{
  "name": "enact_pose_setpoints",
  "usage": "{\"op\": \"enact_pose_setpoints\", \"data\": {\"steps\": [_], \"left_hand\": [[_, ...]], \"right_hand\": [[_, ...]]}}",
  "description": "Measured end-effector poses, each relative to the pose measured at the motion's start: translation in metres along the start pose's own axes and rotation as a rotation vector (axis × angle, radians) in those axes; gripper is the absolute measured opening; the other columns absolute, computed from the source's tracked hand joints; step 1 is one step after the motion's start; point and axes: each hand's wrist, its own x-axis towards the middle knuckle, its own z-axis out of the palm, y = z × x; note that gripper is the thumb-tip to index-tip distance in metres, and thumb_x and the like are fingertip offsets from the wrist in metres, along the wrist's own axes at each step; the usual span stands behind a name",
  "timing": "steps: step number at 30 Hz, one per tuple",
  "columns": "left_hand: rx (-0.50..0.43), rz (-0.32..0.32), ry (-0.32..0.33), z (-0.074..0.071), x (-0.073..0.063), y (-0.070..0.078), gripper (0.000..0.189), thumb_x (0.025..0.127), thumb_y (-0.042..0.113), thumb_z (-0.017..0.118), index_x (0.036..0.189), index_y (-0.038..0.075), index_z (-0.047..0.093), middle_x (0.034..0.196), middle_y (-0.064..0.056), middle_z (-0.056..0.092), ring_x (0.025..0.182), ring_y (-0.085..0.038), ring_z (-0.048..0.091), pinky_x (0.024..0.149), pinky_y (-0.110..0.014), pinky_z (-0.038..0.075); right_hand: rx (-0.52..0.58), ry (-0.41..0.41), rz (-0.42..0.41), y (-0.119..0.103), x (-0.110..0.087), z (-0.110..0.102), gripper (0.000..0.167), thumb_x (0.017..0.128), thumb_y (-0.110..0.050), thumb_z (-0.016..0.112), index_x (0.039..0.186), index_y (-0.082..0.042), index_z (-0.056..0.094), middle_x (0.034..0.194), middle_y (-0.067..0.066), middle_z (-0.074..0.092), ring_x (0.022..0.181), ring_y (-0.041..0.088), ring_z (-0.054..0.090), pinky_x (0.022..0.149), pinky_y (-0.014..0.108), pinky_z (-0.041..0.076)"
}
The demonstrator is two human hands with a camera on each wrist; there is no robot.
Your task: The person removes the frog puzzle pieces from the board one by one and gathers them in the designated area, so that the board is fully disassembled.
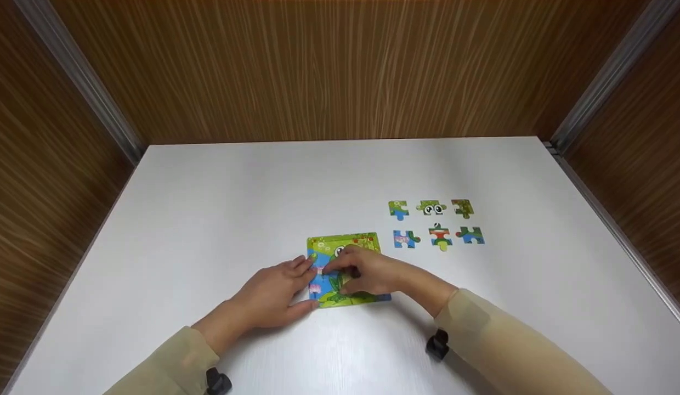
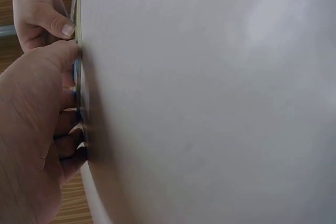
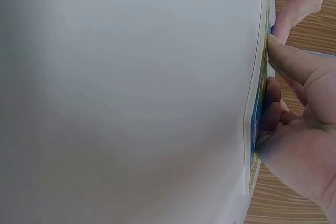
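A square puzzle board (image 1: 348, 240) with a green, blue and pink frog picture lies on the white table. At its left edge my left hand (image 1: 274, 293) rests, fingertips on the upper left side and thumb at the lower left corner. Over the middle of the picture my right hand (image 1: 367, 270) bends down, index fingertip and thumb touching the surface apart from each other. I see no loose piece between them; the palm hides part of the picture. Side on, the right thumb (image 3: 294, 59) presses on the board (image 3: 252, 129), with the other fingers curled against it.
Right of the board lie several loose jigsaw pieces in two rows, among them an eyes piece (image 1: 431, 208), a red mouth piece (image 1: 440, 237) and a pink flower piece (image 1: 404, 239). Wood-grain panels (image 1: 340, 71) enclose the white table (image 1: 236, 197) at the back and sides.
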Motion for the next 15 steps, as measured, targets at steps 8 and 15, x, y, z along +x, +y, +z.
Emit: {"op": "enact_pose_setpoints", "data": {"steps": [8, 15], "left_hand": [[0.009, -0.003, 0.001, 0.001, 0.0, -0.0005, 0.069, 0.104, 0.052, 0.057, 0.152, 0.001, 0.057, 0.161, -0.016, 0.048, 0.15, -0.033, 0.044, 0.116, -0.051, 0.045], [0.004, -0.007, 0.001, 0.0007, 0.0002, -0.0002, 0.07, 0.105, 0.053, 0.057, 0.154, 0.003, 0.055, 0.161, -0.016, 0.048, 0.151, -0.033, 0.044, 0.115, -0.052, 0.045]], "right_hand": [[0.001, -0.006, 0.013, -0.0023, 0.0009, -0.0004, 0.041, 0.096, -0.008, 0.079, 0.136, -0.017, 0.073, 0.127, 0.002, 0.062, 0.112, 0.02, 0.052, 0.099, 0.04, 0.047], [0.044, 0.004, -0.007, -0.0009, 0.0024, 0.0011, 0.042, 0.094, -0.002, 0.079, 0.134, -0.015, 0.069, 0.121, 0.001, 0.061, 0.105, 0.019, 0.054, 0.094, 0.038, 0.049]]}}
